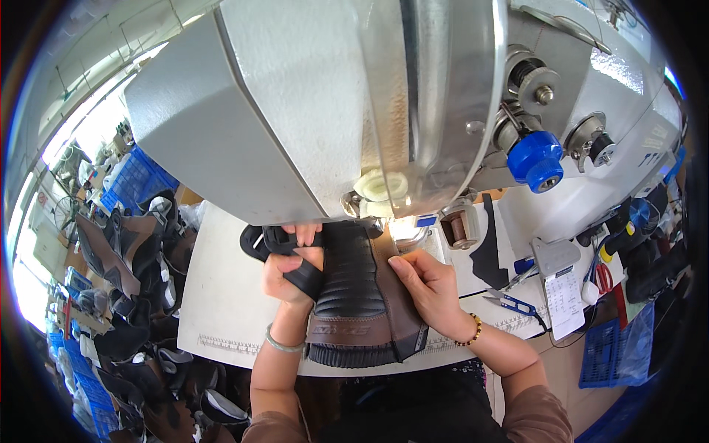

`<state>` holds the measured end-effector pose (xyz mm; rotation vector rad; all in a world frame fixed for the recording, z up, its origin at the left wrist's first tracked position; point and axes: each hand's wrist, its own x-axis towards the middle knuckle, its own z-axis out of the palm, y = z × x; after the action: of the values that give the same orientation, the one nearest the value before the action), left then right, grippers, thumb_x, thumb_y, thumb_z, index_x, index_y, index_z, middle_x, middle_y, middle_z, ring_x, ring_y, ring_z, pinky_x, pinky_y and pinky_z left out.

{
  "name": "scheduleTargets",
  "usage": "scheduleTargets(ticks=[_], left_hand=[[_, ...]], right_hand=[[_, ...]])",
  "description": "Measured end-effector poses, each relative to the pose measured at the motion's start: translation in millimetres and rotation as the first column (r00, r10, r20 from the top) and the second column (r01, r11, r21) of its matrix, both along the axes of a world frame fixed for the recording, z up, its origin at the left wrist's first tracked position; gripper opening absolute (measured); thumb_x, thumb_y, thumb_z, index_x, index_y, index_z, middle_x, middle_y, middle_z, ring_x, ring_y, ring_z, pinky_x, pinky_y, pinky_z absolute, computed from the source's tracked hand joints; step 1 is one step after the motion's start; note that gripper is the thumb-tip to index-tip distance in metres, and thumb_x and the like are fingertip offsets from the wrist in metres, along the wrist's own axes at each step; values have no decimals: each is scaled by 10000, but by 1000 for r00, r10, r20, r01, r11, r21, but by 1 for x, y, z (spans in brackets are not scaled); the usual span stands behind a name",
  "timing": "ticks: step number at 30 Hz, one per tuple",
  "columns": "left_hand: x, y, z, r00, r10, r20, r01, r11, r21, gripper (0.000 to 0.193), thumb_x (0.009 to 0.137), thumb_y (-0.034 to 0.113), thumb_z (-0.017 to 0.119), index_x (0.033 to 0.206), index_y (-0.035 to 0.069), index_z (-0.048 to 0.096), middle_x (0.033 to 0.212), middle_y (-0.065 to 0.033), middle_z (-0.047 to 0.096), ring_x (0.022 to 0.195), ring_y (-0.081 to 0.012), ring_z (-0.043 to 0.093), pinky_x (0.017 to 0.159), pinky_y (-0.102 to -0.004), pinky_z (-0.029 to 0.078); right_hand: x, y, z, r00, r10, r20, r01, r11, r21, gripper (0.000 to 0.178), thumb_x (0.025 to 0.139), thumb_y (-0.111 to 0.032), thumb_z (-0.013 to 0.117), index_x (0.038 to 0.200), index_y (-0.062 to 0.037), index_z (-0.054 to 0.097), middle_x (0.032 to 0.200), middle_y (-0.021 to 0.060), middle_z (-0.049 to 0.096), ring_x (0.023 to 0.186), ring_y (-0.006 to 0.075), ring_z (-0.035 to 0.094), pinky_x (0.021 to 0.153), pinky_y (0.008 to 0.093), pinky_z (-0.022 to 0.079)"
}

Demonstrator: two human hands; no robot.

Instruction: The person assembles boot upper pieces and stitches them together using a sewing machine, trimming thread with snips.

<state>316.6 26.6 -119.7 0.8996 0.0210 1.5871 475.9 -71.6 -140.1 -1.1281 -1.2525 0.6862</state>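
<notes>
A brown and black boot upper (353, 277) with quilted padding and a ribbed black edge lies on the white sewing table (221, 295), its far end under the head of a grey sewing machine (295, 111). My left hand (289, 272) is closed on the black flap at the upper's left side, fingers curled over it; the fingertips reach close under the machine head. On the right, my right hand (430, 286) pinches the upper's brown edge between thumb and bent fingers. The needle area is mostly hidden behind the machine head and a clear guard (443, 133).
Thread snips (513, 303), a black leather piece (487, 247), a paper slip (563, 303) and red-handled scissors (603, 279) lie at right. A blue basket (600, 358) stands below them. Many shoe uppers (129, 247) are heaped at left near a blue crate (140, 179).
</notes>
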Motion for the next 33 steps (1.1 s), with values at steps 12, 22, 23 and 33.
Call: scheduleTargets(ticks=[12,22,23,33], left_hand=[[-12,33,-33,734,636,-238,-556,764,326,317,675,-164,613,672,52,382,746,-144,578,713,-204,588,678,-315,487],[-17,34,-16,989,25,-145,-15,998,68,160,719,50,376,591,-12,451,613,-177,544,485,-240,457,498,-294,392],[-18,35,-15,982,46,-185,-33,997,68,194,719,74,355,582,-18,456,602,-177,537,466,-245,438,487,-294,381],[-20,67,-18,965,-84,-248,85,996,-9,196,857,130,457,879,-40,550,715,-108,575,629,-224,590,590,-305,489]], right_hand=[[12,-14,4,963,245,-111,-258,956,-136,353,860,-227,652,647,-56,429,575,-97,337,565,7,266,465,196,222],[6,-4,4,989,144,-46,-147,987,-71,407,859,-197,651,625,-63,346,518,-64,282,535,26,223,433,226,203],[6,-3,4,983,166,-73,-170,984,-51,407,859,-197,651,625,-63,346,518,-64,282,535,26,223,433,226,203],[-7,8,3,993,68,-101,-67,998,21,252,850,-176,658,725,-16,508,519,-60,332,510,13,273,418,213,239]])
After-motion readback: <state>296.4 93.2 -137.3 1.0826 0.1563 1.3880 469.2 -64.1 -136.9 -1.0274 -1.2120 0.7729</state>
